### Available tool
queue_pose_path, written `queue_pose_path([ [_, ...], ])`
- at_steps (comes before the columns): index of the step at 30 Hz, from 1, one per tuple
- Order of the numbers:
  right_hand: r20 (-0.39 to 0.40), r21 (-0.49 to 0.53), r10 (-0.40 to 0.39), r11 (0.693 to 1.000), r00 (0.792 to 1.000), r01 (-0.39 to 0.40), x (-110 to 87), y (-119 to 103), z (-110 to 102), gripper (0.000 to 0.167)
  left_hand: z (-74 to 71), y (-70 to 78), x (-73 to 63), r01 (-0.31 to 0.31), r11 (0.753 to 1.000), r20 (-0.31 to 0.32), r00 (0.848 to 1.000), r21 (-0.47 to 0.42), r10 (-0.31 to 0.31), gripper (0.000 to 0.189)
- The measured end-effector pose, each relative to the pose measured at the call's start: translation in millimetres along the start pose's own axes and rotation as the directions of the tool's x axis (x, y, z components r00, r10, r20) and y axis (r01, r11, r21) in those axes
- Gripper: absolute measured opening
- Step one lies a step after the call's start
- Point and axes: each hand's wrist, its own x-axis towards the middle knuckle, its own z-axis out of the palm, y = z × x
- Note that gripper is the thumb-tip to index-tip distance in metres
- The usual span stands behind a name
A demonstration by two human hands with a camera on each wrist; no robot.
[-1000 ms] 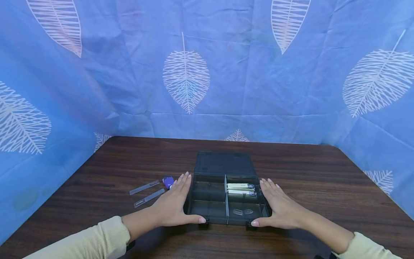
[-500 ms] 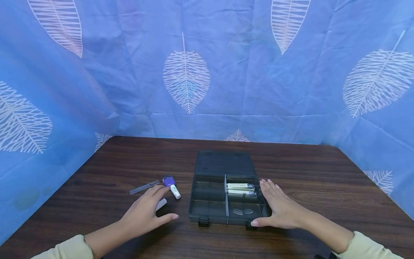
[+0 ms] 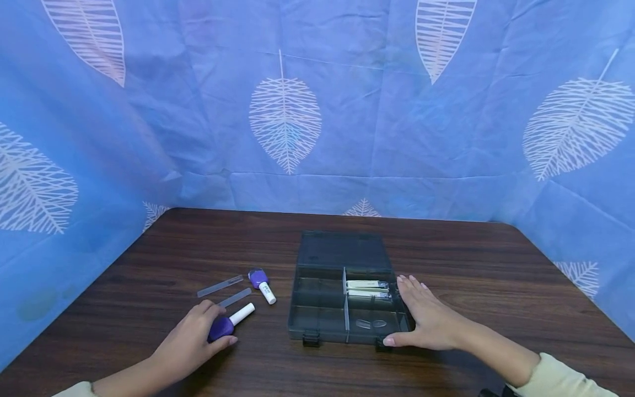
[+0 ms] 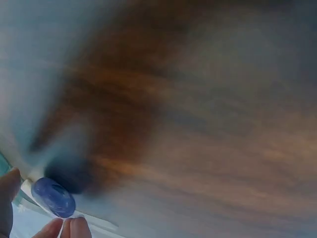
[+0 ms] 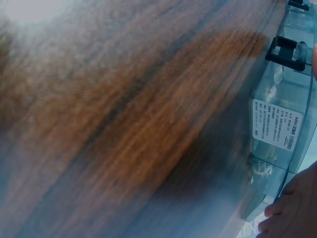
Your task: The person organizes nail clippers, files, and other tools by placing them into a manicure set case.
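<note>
Left hand (image 3: 183, 341): wide, straddling a bottle (image 3: 221, 329) | right hand (image 3: 430, 324): spread along the box (image 3: 324, 334), seemingly steadying it | strips (image 3: 220, 287) beyond left fingers, presumably for easy reach

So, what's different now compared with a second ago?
The left hand has left the box's left side and moved left and slightly toward the person, to the nearer purple bottle, which was hidden at first. Whether its fingers grip that bottle, I can't tell. The right hand stays at the right side of the open box; the farther purple bottle hasn't visibly moved.
</note>
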Motion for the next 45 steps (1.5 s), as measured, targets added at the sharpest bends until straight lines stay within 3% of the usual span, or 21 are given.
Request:
queue_pose_path([
  [9,-0.001,-0.002,-0.006,1.000,1.000,0.006,0.2,-2,0,0.112,4.7,-13.7,-3.4,0.024,0.998,0.011,1.000,-0.055,-0.023,0.042],
  [14,-0.001,0.004,0.000,1.000,1.000,0.000,0.3,-2,0,0.112,5.1,-15.7,-3.3,0.051,0.997,0.023,0.998,-0.056,-0.050,0.040],
  [28,-0.007,0.002,-0.005,1.000,1.000,0.005,-1.7,0,2,0.113,5.9,-16.1,-4.0,0.041,0.995,0.030,0.999,-0.091,-0.039,0.035],
  [31,-0.005,-0.002,-0.006,1.000,1.000,0.006,-2.4,1,3,0.113,6.2,-15.5,-5.9,0.004,0.994,0.012,1.000,-0.106,-0.003,0.036],
  [35,-0.012,-0.011,-0.009,1.000,1.000,0.008,-2.4,1,3,0.113,5.2,-13.5,-6.5,-0.099,0.988,-0.052,0.994,-0.122,0.093,0.033],
  [40,-0.014,-0.004,-0.005,1.000,1.000,0.005,-1.9,0,0,0.113,1.7,-5.9,-2.6,-0.193,0.971,-0.111,0.978,-0.144,0.177,0.031],
  [45,-0.004,-0.009,0.005,1.000,1.000,-0.005,-0.1,-1,-1,0.114,-0.2,7.1,5.1,-0.272,0.946,-0.210,0.949,-0.179,0.233,0.032],
])
